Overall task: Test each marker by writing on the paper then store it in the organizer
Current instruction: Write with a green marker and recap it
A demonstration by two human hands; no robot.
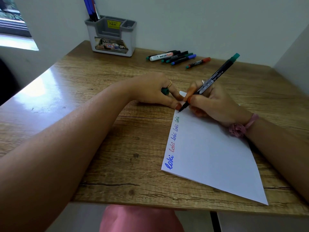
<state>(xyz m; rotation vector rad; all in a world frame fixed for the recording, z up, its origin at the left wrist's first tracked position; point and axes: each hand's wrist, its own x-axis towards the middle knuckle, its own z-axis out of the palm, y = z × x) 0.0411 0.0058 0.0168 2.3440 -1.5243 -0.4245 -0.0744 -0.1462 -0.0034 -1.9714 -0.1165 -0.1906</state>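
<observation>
My right hand [215, 104] grips a black marker with a green end [215, 75], its tip touching the far left corner of the white paper [212, 154]. Several small words in blue, red and green run along the paper's left edge. My left hand [153, 91] rests at the paper's far corner, fingertips pressing it down, and holds the green cap [165, 90] curled inside its fingers. A grey organizer [112, 37] stands at the back of the desk with several pens upright in its left compartment. A loose group of markers [173, 57] lies to its right.
The wooden desk [100, 131] ends at white walls behind and on the right. A red-capped marker [199, 62] lies apart at the right end of the group. A window shows at the far left. Pink cloth on my lap shows below the desk's front edge.
</observation>
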